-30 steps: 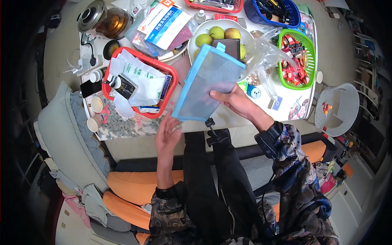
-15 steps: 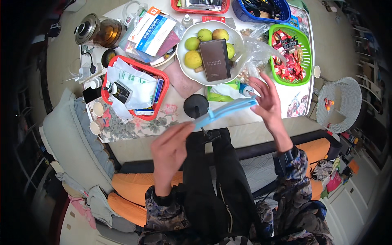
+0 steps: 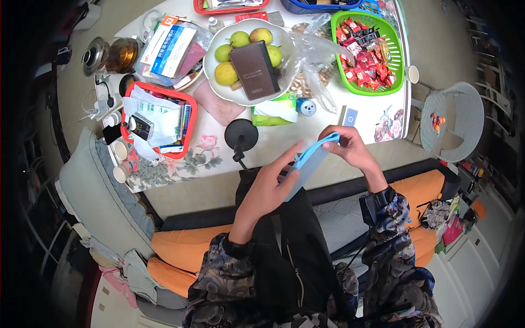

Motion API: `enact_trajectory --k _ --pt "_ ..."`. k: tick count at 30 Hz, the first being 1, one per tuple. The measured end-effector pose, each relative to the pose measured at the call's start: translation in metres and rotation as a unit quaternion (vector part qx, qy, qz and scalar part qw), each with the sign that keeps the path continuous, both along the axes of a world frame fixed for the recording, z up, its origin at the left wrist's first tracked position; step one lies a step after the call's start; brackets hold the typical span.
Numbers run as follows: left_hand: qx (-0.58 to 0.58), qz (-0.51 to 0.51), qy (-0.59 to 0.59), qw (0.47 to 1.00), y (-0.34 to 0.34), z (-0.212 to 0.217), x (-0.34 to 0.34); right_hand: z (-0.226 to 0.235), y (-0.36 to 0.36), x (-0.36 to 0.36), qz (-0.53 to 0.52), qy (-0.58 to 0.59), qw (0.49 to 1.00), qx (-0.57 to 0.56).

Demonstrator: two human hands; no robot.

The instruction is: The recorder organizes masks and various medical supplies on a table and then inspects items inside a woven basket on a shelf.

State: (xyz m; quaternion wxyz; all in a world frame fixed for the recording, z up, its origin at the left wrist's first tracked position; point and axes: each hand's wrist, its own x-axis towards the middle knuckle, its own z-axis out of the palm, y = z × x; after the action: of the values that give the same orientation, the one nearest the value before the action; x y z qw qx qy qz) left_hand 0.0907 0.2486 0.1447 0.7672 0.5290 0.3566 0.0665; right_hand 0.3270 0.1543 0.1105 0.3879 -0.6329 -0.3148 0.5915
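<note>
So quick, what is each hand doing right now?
Left hand: closed on the blue pouch, lower part.
Right hand: pinching the same pouch's top edge.

Home living rm, lived-in. Person is sitting on an orange sofa w/ grey cushions, facing a low worktop w/ a floral cloth. Household clutter is covering it: white bowl of fruit w/ green pears, green basket holding wrapped sweets, red tray w/ small sundries, glass teapot, small cups, tissue pack. A round wicker stool is standing to the right on a tiled floor; clothes are lying heaped by the sofa end.
</note>
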Motion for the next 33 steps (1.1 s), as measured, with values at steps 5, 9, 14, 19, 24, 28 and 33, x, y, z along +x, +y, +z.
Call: enact_trajectory --k 5,9,14,19,24,28,33 --pt "-0.047 0.057 0.048 0.996 -0.035 -0.058 0.008 -0.027 -0.024 0.002 -0.001 0.019 0.998 -0.062" --pt "-0.004 0.145 0.073 0.987 -0.051 -0.071 0.013 -0.046 -0.037 0.001 0.001 0.013 0.998 -0.065" --pt "0.091 0.129 0.111 0.981 -0.055 -0.064 0.015 -0.053 -0.049 0.003 -0.052 -0.004 0.998 -0.047" --pt "0.305 0.051 0.029 0.950 -0.034 -0.053 0.029 -0.047 -0.054 0.020 -0.030 0.006 0.997 -0.065" --pt "0.335 0.063 -0.006 0.940 -0.008 -0.042 0.029 -0.037 -0.051 0.037 -0.123 -0.038 0.991 -0.026" --pt "0.386 0.060 -0.002 0.921 0.027 -0.026 0.021 -0.023 -0.046 0.044 -0.161 -0.046 0.986 -0.019" --pt "0.432 0.079 0.007 0.898 0.057 -0.026 0.001 -0.012 -0.026 0.029 -0.178 -0.066 0.982 -0.011"
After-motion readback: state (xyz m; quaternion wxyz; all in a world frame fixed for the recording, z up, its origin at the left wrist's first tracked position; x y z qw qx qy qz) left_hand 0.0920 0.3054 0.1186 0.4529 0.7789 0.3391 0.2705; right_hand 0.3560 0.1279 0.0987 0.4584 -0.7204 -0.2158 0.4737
